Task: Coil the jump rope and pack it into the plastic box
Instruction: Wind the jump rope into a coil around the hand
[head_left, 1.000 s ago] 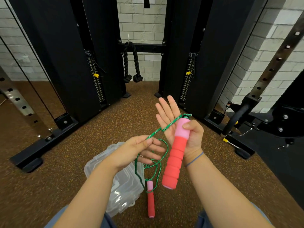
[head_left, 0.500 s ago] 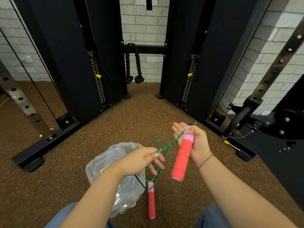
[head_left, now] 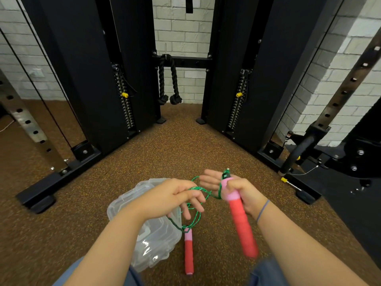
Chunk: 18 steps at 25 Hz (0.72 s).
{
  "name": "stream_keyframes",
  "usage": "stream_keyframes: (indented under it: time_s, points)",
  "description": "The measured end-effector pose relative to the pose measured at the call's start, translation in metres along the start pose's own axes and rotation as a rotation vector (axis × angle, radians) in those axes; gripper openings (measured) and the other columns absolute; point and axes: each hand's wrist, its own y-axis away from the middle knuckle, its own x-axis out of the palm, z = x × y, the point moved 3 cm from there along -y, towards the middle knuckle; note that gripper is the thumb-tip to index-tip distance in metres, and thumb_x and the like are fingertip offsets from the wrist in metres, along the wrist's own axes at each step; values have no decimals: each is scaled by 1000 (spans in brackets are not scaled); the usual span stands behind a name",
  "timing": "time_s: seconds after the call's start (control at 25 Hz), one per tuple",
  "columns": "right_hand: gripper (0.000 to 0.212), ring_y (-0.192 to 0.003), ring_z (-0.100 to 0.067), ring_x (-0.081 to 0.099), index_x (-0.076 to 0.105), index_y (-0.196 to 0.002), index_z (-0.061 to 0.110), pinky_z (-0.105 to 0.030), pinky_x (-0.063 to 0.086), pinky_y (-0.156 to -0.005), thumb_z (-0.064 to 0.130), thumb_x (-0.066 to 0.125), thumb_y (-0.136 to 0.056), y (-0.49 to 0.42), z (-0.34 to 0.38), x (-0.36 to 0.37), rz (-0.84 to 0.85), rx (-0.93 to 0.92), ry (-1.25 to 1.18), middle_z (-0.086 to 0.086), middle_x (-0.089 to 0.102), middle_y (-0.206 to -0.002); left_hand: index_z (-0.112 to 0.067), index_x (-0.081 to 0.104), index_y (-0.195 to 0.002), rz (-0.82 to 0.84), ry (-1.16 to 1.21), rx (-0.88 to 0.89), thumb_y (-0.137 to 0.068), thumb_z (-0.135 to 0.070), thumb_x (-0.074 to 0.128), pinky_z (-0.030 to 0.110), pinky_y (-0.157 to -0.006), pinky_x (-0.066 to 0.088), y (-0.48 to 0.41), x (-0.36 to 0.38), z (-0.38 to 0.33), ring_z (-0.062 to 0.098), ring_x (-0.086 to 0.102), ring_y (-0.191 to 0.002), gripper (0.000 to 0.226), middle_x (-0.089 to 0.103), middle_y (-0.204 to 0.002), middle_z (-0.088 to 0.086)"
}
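My right hand (head_left: 241, 193) grips the pink top of one red foam jump-rope handle (head_left: 241, 221), which points down toward me. The green cord (head_left: 203, 190) runs from that handle's tip around my right fingers and across to my left hand (head_left: 175, 198), which pinches it between thumb and fingers. From there the cord hangs in loops to the second red and pink handle (head_left: 189, 252), lying on the floor. The clear plastic box (head_left: 152, 240) sits on the floor under my left forearm, partly hidden by it.
Brown speckled rubber floor (head_left: 175, 149) lies ahead. A black cable machine (head_left: 99, 79) with two weight stacks and a hanging black rope attachment (head_left: 169, 83) stands in front. Its base feet (head_left: 41, 195) flank me, and a rack with a bar (head_left: 296, 153) is on the right.
Both hands dropped lower and came closer together. My right hand's fingers closed around the handle and cord, and my left hand drew the cord toward the right hand.
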Motion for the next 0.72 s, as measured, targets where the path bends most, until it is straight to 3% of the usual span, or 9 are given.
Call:
stream_keyframes:
  time_s: [0.08, 0.16, 0.24, 0.32, 0.44, 0.52, 0.6, 0.68, 0.72]
  points:
    - [79, -108, -11, 64, 50, -125, 5, -16, 50, -80, 8, 56, -46, 5, -4, 16, 143, 66, 236, -8, 65, -123, -15, 68, -92, -117, -19, 82, -95, -24, 49, 11, -46, 38, 0, -5, -3, 0, 54, -46, 21, 74, -75, 0]
    - [63, -96, -2, 66, 56, -115, 5, -15, 52, -69, 1, 48, -53, 8, -13, 28, 246, 167, 446, 2, 72, -106, -17, 69, -87, -241, -151, 148, -93, -25, 52, 9, -53, 36, -3, -9, -1, -1, 51, -46, 19, 70, -64, -2]
    - [70, -111, -13, 63, 51, -125, -4, -36, 52, -91, 2, 48, -55, 7, -19, 32, 289, 222, 598, -6, 67, -119, -26, 69, -87, -324, -284, 169, -92, -35, 52, 18, -64, 42, -5, -13, 6, 4, 57, -58, 20, 70, -65, -8]
    - [74, -119, -24, 59, 47, -128, -10, -40, 45, -93, 1, 47, -55, 9, -17, 35, 334, 246, 670, -19, 62, -126, -37, 67, -91, -401, -378, 162, -89, -47, 47, 23, -74, 45, -7, -16, 13, 4, 58, -73, 23, 71, -73, -17]
    - [63, -106, -29, 66, 55, -114, -15, -33, 48, -86, -2, 44, -54, 18, -7, 40, 403, 168, 604, -36, 59, -118, -49, 65, -97, -501, -375, 167, -84, -56, 40, 16, -70, 37, -10, -16, 10, 5, 47, -79, 28, 68, -81, -28]
    - [57, -91, -26, 70, 62, -103, -10, -33, 53, -86, 3, 47, -50, 20, 2, 46, 438, 122, 460, -24, 71, -100, -52, 64, -95, -554, -291, 165, -84, -54, 39, 19, -75, 38, -12, -15, 11, 4, 47, -82, 27, 67, -89, -33]
    - [50, -85, -25, 72, 65, -94, -3, -35, 54, -85, 9, 49, -48, 22, 11, 56, 506, 67, 303, -13, 74, -89, -48, 66, -94, -576, -186, 173, -90, -50, 42, 31, -85, 44, -17, -15, 15, 8, 55, -88, 24, 68, -92, -30]
    - [54, -86, -26, 72, 69, -97, 1, -35, 55, -85, 11, 51, -47, 25, 20, 69, 541, -9, 118, -14, 74, -92, -36, 70, -92, -536, -14, 217, -92, -38, 46, 36, -85, 48, -21, -13, 16, 7, 64, -86, 24, 72, -85, -20]
    - [58, -92, -26, 72, 67, -105, 1, -32, 55, -86, 12, 55, -50, 27, 25, 77, 585, -67, 21, -14, 74, -99, -30, 71, -85, -445, 135, 220, -91, -34, 49, 30, -77, 51, -22, -10, 12, 3, 64, -76, 23, 72, -76, -15]
